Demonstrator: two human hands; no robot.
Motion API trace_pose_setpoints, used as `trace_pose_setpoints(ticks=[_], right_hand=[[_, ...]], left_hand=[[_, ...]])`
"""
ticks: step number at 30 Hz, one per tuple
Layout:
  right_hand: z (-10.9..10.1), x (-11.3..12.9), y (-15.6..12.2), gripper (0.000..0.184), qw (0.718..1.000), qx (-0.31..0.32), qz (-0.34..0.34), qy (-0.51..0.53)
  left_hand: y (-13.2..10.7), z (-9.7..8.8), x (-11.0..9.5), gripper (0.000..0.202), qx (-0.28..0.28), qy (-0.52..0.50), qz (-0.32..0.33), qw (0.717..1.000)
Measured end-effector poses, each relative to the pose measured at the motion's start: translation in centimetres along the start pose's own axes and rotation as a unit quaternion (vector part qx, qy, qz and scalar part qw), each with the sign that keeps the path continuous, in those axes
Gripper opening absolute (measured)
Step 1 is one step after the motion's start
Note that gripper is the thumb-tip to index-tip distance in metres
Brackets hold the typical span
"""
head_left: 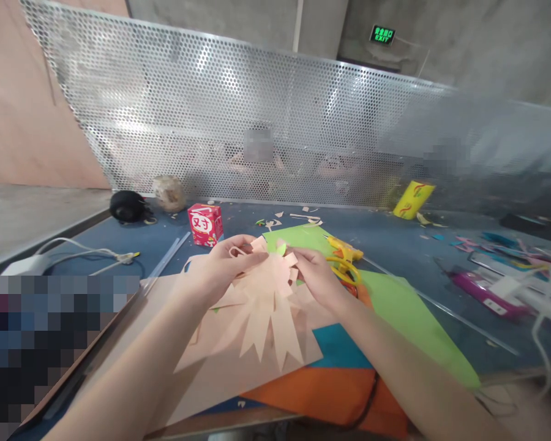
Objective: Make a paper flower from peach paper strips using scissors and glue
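A pale peach paper rosette (269,278) with two notched ribbon tails is held up between my hands, above peach sheets on the table. My left hand (227,260) grips its upper left edge, thumb lying across the front. The fingers of my right hand (314,269) pinch the strips at its upper right. A small green paper piece (281,248) shows at the rosette's top. Just beyond my right hand are a yellow glue gun (344,250) and yellow-handled scissors (349,272). My fingertips are partly hidden behind the paper.
Peach (165,361), green (399,312) and orange sheets (330,398) overlap on the blue table. A red drink carton (206,225), a yellow roll (413,199) and a purple power strip (489,294) stand around. A perforated metal screen (275,110) borders the back.
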State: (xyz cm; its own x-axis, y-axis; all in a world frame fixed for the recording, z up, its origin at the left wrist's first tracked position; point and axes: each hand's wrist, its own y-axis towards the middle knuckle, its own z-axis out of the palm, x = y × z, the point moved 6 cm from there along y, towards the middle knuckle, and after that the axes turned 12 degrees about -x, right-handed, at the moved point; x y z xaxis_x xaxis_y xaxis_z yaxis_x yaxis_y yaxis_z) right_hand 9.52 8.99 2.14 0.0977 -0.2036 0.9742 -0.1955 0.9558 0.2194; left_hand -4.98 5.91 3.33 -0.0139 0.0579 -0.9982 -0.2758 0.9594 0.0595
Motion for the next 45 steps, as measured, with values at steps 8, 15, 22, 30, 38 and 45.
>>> trace_pose_setpoints(ticks=[8,15,22,30,38,45], right_hand=[[-0.14,0.19,-0.05,0.029,0.999,0.013,-0.033,-0.007],[-0.72,0.22,0.11,0.026,0.998,-0.005,-0.047,-0.031],[-0.34,0.55,-0.05,0.021,0.998,0.033,-0.029,-0.044],[-0.29,0.86,-0.35,0.024,0.997,0.033,-0.043,-0.051],[-0.07,0.44,-0.39,0.019,0.996,0.07,-0.019,-0.05],[0.06,0.76,-0.41,0.021,0.995,0.089,0.036,-0.009]], left_hand=[[-0.1,0.1,-0.23,0.022,0.005,0.0,0.0,1.0],[-0.1,0.05,-0.28,0.022,0.004,0.006,0.01,1.0],[0.1,-0.15,-0.2,0.025,-0.007,0.015,0.02,1.0],[0.18,-0.2,-0.06,0.03,-0.021,0.036,0.029,0.999],[-0.03,-0.02,-0.03,0.038,-0.02,0.075,0.021,0.997],[0.07,-0.2,0.14,0.038,-0.027,0.115,0.043,0.992]])
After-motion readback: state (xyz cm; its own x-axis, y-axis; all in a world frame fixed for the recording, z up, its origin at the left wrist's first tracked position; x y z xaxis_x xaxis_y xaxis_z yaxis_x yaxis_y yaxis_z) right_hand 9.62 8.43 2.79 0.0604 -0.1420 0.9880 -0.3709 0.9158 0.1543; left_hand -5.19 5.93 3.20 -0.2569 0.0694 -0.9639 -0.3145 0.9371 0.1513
